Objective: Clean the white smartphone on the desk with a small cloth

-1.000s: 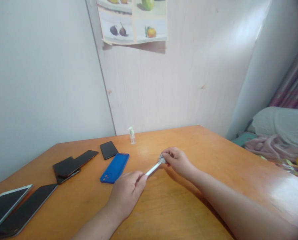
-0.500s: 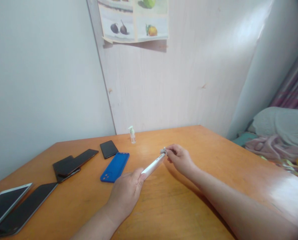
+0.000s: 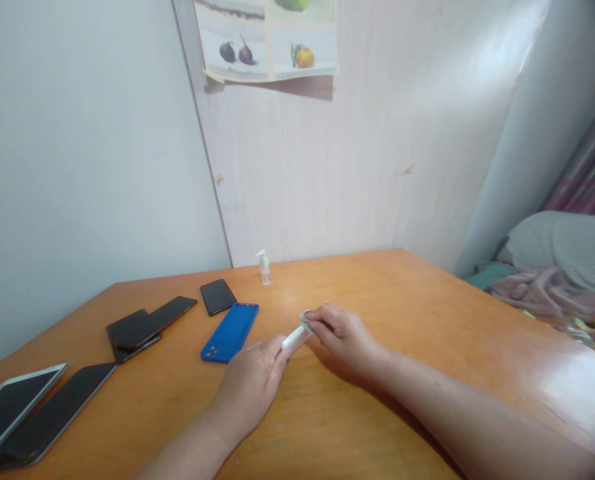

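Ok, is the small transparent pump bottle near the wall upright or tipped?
Upright: the small transparent bottle stands base-down on the orange-brown table, its pale pump head on top.

- Held device (image 3: pixel 293 339): plain white
- Wipe (image 3: pixel 305 319): greyish white
- Phone case (image 3: pixel 231 330): solid blue
- Tabletop (image 3: pixel 357 433): orange-brown, with faint wood grain and a white glare at the right
- Tablet (image 3: pixel 14 410): black screen, white frame
- Long phone (image 3: pixel 60 410): black, silvery edge
- 2 overlapping phones (image 3: pixel 160 324): both black, the upper edged brownish
- Small slab (image 3: pixel 218 297): dark grey-black
- Pump bottle (image 3: pixel 266 273): clear, pale green-white top
- Poster (image 3: pixel 302 40): dark purple, green and orange fruit on whitish grounds
- Panel (image 3: pixel 327 173): off-white, faint vertical grain
- Curtain (image 3: pixel 587 177): greyish purple, pink band
- Crumpled cloth (image 3: pixel 537 290): dusty pink
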Demonstrator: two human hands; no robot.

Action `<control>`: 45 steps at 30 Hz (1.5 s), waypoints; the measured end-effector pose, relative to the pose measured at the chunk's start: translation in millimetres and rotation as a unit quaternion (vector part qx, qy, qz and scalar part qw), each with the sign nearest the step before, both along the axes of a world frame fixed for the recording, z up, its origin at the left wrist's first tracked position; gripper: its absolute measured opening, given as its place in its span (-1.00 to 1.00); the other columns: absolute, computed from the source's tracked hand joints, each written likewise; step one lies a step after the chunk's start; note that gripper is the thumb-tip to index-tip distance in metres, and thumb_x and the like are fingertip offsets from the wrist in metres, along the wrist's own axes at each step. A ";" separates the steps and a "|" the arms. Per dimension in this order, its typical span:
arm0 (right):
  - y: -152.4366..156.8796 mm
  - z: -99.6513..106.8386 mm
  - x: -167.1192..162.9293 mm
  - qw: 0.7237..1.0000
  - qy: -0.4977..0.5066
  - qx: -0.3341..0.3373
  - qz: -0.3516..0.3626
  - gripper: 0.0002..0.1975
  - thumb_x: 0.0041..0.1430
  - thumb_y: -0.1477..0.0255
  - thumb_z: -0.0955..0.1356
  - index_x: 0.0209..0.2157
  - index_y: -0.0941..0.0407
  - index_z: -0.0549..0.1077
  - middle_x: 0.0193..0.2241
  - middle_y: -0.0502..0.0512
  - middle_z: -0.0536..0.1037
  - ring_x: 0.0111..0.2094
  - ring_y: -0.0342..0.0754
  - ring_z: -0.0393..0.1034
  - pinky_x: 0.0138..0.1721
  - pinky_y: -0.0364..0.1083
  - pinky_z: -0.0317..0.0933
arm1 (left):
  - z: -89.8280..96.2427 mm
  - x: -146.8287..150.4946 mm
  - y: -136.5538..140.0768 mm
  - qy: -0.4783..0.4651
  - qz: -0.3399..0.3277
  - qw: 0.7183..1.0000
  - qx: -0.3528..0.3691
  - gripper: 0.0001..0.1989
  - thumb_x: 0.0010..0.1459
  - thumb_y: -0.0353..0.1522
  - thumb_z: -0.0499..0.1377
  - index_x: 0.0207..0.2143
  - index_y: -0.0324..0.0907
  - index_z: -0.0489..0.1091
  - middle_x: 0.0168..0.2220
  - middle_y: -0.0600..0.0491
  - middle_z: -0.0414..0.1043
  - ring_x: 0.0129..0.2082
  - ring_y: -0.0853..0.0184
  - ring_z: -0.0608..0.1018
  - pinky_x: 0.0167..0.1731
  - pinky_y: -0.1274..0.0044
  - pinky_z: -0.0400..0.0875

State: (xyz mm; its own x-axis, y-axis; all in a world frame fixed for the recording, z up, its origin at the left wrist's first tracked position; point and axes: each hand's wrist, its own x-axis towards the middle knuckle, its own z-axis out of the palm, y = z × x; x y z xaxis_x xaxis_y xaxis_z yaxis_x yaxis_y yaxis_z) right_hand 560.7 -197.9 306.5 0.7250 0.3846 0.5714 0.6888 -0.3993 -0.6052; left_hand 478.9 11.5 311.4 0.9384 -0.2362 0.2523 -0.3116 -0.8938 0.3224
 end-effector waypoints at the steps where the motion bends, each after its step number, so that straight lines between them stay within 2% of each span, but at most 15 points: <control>1: -2.7 0.6 3.9 1.000 0.000 0.001 -0.014 -0.85 0.26 0.43 0.32 -0.24 0.07 0.55 -0.34 0.05 0.59 -0.31 -0.08 0.46 -0.24 -0.13 0.28 | 0.4 0.1 0.2 0.001 0.002 1.000 -0.002 -0.69 0.41 -0.21 -0.15 -0.26 -0.11 0.30 -0.35 0.02 0.47 -0.32 0.24 0.51 -0.36 0.50 0.23; 4: -10.5 1.1 15.5 0.998 0.008 0.015 -0.058 -0.81 0.29 0.44 0.28 -0.25 0.10 0.55 -0.37 0.09 0.59 -0.33 -0.05 0.46 -0.26 -0.09 0.28 | 1.4 -0.1 0.6 0.003 0.004 1.000 -0.006 -0.69 0.40 -0.20 -0.15 -0.26 -0.11 0.29 -0.35 0.02 0.47 -0.31 0.23 0.51 -0.36 0.50 0.23; 6: -9.5 0.7 13.9 0.998 0.006 0.015 -0.055 -0.82 0.29 0.44 0.28 -0.26 0.10 0.55 -0.38 0.08 0.58 -0.34 -0.05 0.46 -0.25 -0.09 0.29 | 2.0 -0.4 0.3 0.005 0.003 1.000 -0.009 -0.69 0.40 -0.20 -0.15 -0.26 -0.11 0.30 -0.35 0.02 0.47 -0.32 0.23 0.51 -0.36 0.51 0.23; 10: 2.2 0.3 -4.6 1.000 -0.007 -0.008 0.025 -0.85 0.28 0.44 0.31 -0.25 0.05 0.55 -0.33 0.04 0.59 -0.30 -0.09 0.47 -0.21 -0.13 0.29 | 2.6 -0.6 -0.3 0.010 0.002 1.000 -0.015 -0.67 0.40 -0.19 -0.16 -0.27 -0.11 0.30 -0.36 0.01 0.47 -0.32 0.23 0.51 -0.36 0.51 0.23; 12: 2.6 0.6 -5.2 0.999 -0.005 -0.011 0.039 -0.85 0.28 0.44 0.31 -0.24 0.04 0.55 -0.31 0.05 0.60 -0.28 -0.08 0.47 -0.20 -0.13 0.30 | 2.7 -0.1 0.1 0.011 0.000 1.000 -0.017 -0.68 0.40 -0.19 -0.15 -0.27 -0.11 0.30 -0.34 0.01 0.48 -0.32 0.23 0.51 -0.37 0.51 0.23; 16: -8.6 0.5 13.0 0.999 0.008 0.014 -0.038 -0.80 0.31 0.41 0.27 -0.23 0.08 0.55 -0.32 0.10 0.60 -0.27 -0.02 0.48 -0.19 -0.06 0.31 | 2.7 0.9 1.1 0.016 0.006 1.000 -0.022 -0.70 0.39 -0.18 -0.13 -0.25 -0.10 0.30 -0.35 0.02 0.48 -0.32 0.23 0.52 -0.38 0.52 0.22; 18: -9.5 -0.2 14.6 0.999 0.009 0.016 -0.047 -0.80 0.31 0.41 0.27 -0.24 0.08 0.55 -0.34 0.10 0.60 -0.28 -0.02 0.48 -0.20 -0.05 0.31 | 2.7 0.9 0.8 0.018 0.008 1.000 -0.022 -0.69 0.39 -0.18 -0.13 -0.27 -0.10 0.30 -0.36 0.02 0.48 -0.33 0.23 0.51 -0.38 0.52 0.22; 24: 6.2 0.7 -14.5 0.996 -0.015 -0.031 0.084 -0.82 0.30 0.45 0.29 -0.18 0.04 0.54 -0.28 0.06 0.59 -0.24 -0.08 0.46 -0.16 -0.13 0.29 | 2.0 0.5 0.0 0.014 -0.007 0.999 -0.042 -0.67 0.40 -0.18 -0.15 -0.24 -0.09 0.32 -0.32 0.02 0.50 -0.29 0.23 0.52 -0.36 0.52 0.23; 26: 2.0 1.6 -9.1 0.998 -0.010 -0.021 0.054 -0.82 0.30 0.45 0.29 -0.20 0.04 0.55 -0.29 0.06 0.60 -0.24 -0.07 0.47 -0.17 -0.12 0.29 | 2.0 0.6 0.6 0.015 -0.002 0.999 -0.040 -0.67 0.40 -0.17 -0.15 -0.26 -0.09 0.31 -0.33 0.03 0.49 -0.31 0.24 0.52 -0.38 0.52 0.22; 28: -6.2 1.6 4.3 1.000 0.003 0.006 -0.012 -0.82 0.29 0.45 0.29 -0.22 0.05 0.55 -0.32 0.06 0.60 -0.28 -0.05 0.48 -0.20 -0.10 0.30 | 2.3 0.9 1.0 0.018 0.008 0.999 -0.033 -0.68 0.39 -0.17 -0.14 -0.29 -0.10 0.30 -0.36 0.03 0.48 -0.34 0.24 0.52 -0.41 0.53 0.21; 31: -11.8 0.5 15.3 0.999 0.008 0.016 -0.045 -0.80 0.30 0.45 0.27 -0.21 0.07 0.55 -0.33 0.08 0.59 -0.28 -0.02 0.47 -0.19 -0.06 0.30 | 2.9 0.9 0.4 0.021 0.014 0.999 -0.026 -0.69 0.37 -0.17 -0.11 -0.31 -0.10 0.29 -0.39 0.04 0.48 -0.36 0.24 0.52 -0.43 0.53 0.20; 34: -0.9 1.1 -2.1 1.000 0.003 0.007 -0.005 -0.81 0.28 0.49 0.28 -0.18 0.04 0.53 -0.26 0.06 0.59 -0.22 -0.05 0.46 -0.14 -0.09 0.29 | 2.9 0.5 -0.7 0.017 0.011 0.999 -0.034 -0.69 0.38 -0.18 -0.11 -0.31 -0.10 0.31 -0.38 0.03 0.49 -0.35 0.24 0.53 -0.41 0.53 0.22; 37: 12.3 4.6 -27.6 0.993 -0.004 -0.042 0.114 -0.78 0.33 0.50 0.25 -0.12 0.02 0.50 -0.27 0.05 0.56 -0.22 -0.07 0.43 -0.16 -0.12 0.28 | 2.1 -0.1 -1.1 0.004 -0.012 0.999 -0.053 -0.69 0.39 -0.21 -0.12 -0.25 -0.10 0.35 -0.32 0.01 0.51 -0.28 0.22 0.53 -0.33 0.51 0.27; 39: 13.7 6.6 -32.3 0.987 -0.009 -0.067 0.144 -0.77 0.34 0.50 0.25 -0.10 0.03 0.49 -0.28 0.07 0.55 -0.24 -0.07 0.43 -0.17 -0.13 0.28 | 1.9 -0.3 -1.0 0.001 -0.025 0.998 -0.059 -0.69 0.39 -0.21 -0.13 -0.20 -0.10 0.36 -0.29 -0.01 0.51 -0.25 0.22 0.53 -0.27 0.50 0.29; 45: -1.1 5.4 -7.5 0.999 -0.012 -0.033 0.001 -0.78 0.32 0.50 0.26 -0.12 0.07 0.52 -0.29 0.12 0.52 -0.27 -0.03 0.42 -0.18 -0.08 0.29 | 3.3 0.5 -1.5 0.017 -0.006 0.999 -0.039 -0.67 0.39 -0.19 -0.13 -0.25 -0.11 0.35 -0.33 0.00 0.50 -0.31 0.24 0.52 -0.36 0.51 0.26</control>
State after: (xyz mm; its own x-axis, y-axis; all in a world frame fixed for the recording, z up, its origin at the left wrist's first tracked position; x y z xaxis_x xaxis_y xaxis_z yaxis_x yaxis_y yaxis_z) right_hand 553.2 -199.0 311.9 0.7106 0.4242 0.5613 0.7035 -0.4362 -0.5610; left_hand 479.5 10.0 314.7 0.9440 -0.2289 0.2376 -0.3100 -0.8617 0.4017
